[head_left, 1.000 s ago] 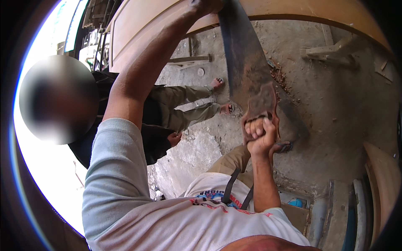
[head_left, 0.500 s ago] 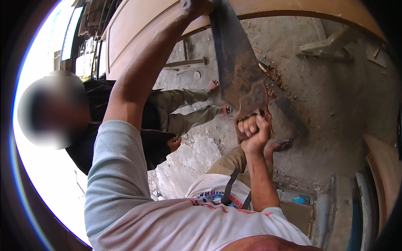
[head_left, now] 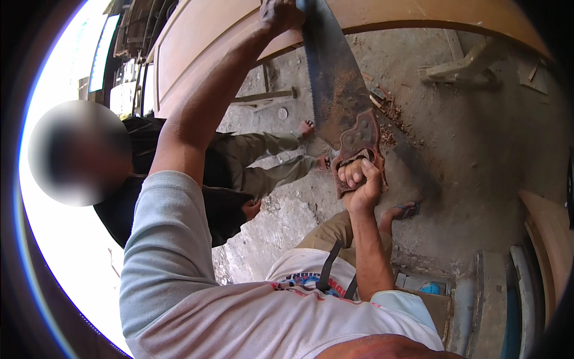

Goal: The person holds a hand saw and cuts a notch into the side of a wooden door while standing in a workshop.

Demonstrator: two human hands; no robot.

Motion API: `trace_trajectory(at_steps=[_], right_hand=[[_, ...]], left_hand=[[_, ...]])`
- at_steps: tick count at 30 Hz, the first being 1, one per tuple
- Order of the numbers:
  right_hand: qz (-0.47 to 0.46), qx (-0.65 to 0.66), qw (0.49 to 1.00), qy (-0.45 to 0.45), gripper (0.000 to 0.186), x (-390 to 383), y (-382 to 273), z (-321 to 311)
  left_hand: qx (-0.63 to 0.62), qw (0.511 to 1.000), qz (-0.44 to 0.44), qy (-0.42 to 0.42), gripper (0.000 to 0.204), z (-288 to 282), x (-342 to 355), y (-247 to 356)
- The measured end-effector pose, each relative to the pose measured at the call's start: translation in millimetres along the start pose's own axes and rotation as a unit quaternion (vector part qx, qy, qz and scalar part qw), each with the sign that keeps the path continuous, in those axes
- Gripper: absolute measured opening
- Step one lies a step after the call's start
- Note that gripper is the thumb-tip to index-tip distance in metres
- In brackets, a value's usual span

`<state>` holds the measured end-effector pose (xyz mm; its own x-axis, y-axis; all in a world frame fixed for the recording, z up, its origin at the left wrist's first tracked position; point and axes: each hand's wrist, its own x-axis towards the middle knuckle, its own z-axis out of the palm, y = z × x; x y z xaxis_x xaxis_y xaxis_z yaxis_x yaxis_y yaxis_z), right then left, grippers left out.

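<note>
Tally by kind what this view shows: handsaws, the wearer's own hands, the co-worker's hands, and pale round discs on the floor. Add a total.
Handsaw: 1
Wearer's own hands: 2 (left hand, partly cut off by the top edge; right hand)
Co-worker's hand: 1 visible
Pale round disc: 1
Total: 5

Small brown scraps [head_left: 389, 113] lie scattered on the grey floor [head_left: 478, 161].

White glare at left — floor [head_left: 490, 155] dimmer, edges bent.
</note>
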<state>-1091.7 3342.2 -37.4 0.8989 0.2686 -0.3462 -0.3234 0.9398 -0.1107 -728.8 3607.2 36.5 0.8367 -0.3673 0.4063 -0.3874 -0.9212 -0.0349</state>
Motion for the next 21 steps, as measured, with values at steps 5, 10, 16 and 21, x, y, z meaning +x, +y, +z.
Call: trace_trajectory(at_steps=[5,10,16,21], right_hand=[[-0.048,0.045,0.998,0.002,0.032,89,21,65],[-0.062,0.025,0.998,-0.021,0.027,118,10,72],[-0.006,-0.007,0.999,0.050,0.030,-8,10,18],[-0.083,0.046,0.995,-0.011,0.029,103,34,79]], left_hand=[[0.005,0.999,-0.044,-0.007,0.066,-13,4,29],[0.023,0.981,-0.172,-0.087,0.063,-13,15,58],[0.005,0.998,0.028,0.063,0.057,-5,-3,15],[0.020,0.998,0.034,0.057,0.059,-9,0,22]])
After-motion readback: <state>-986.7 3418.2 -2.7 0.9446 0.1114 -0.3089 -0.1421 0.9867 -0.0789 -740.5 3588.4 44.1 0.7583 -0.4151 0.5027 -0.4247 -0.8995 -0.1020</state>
